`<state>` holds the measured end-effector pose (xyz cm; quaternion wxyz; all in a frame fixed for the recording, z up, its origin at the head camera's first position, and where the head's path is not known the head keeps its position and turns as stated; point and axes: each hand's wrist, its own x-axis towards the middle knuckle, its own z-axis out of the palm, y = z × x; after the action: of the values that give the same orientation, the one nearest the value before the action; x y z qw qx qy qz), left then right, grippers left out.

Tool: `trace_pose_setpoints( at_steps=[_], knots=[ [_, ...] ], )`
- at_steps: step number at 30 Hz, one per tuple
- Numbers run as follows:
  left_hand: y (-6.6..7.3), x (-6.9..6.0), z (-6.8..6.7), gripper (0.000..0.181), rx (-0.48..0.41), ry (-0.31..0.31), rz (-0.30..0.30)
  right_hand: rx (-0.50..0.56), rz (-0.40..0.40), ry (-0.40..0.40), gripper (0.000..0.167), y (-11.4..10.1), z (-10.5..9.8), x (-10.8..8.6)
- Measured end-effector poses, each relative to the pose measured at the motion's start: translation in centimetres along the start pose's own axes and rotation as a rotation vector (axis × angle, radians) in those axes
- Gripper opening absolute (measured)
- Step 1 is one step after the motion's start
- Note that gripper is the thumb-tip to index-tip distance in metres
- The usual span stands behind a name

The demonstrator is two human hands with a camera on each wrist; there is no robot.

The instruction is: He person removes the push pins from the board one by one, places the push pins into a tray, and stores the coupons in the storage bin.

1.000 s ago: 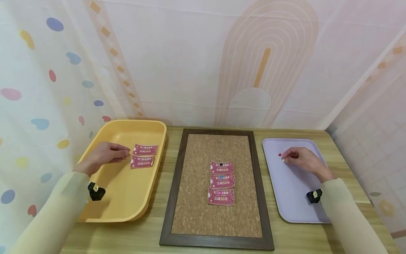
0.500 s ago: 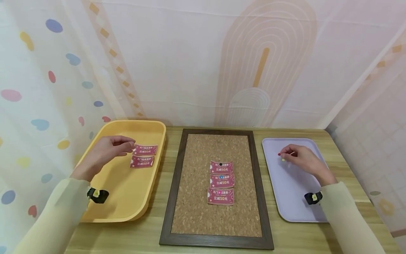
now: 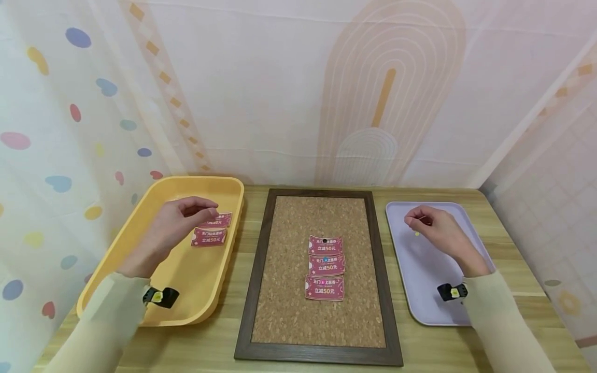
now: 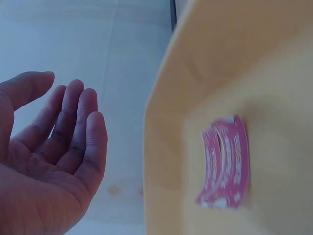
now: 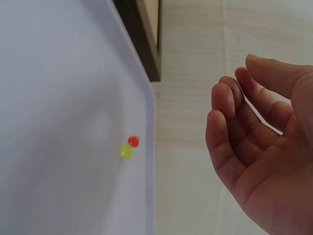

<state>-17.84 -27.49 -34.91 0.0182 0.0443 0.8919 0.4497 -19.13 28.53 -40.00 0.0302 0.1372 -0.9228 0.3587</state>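
Note:
My left hand [image 3: 170, 228] hovers over the yellow tray [image 3: 239, 207], fingers relaxed, holding nothing. Below it lie two pink coupons [image 3: 208, 238]; in the head view the hand partly covers the farther one. The left wrist view shows both coupons [image 4: 227, 164] apart from the fingers. Above the lilac tray [image 3: 438, 300] is my right hand [image 3: 440, 230], its fingers loosely bent around nothing. A yellow pushpin [image 5: 125, 152] and a red pushpin [image 5: 133, 141] lie on that tray in the right wrist view; the hand hides the red one from the head view.
Between the trays lies a cork board [image 3: 322, 324] with a dark wooden frame. Three pink coupons [image 3: 325, 266] sit on it in a column, held by a black pin [image 3: 325, 241], a blue pin [image 3: 325, 260] and a pink pin [image 3: 323, 282]. A patterned curtain [image 3: 280, 103] stands behind.
My left hand has risen and moved right, over the coupons. My right hand has shifted slightly left and away from me, above the pushpins, and now covers the red one in the head view.

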Motion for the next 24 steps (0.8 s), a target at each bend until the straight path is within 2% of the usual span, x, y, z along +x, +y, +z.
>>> trace_pose_setpoints(
  at_steps=[10, 19, 24],
  knots=[
    [2.4, -0.8, 2.3, 0.035, -0.161, -0.025, 0.065, 0.009, -0.003, 0.063, 0.015, -1.9, 0.8, -0.1],
    [3.8, -0.9, 3.9, 0.031, -0.197, -0.016, 0.101, 0.04, -0.026, 0.095, 0.011, -3.5, 1.5, -0.2],
    [4.5, -1.0, 4.8, 0.029, -0.218, -0.038, 0.077, 0.054, -0.045, 0.088, 0.011, -4.3, 2.1, -0.1]
  ],
)
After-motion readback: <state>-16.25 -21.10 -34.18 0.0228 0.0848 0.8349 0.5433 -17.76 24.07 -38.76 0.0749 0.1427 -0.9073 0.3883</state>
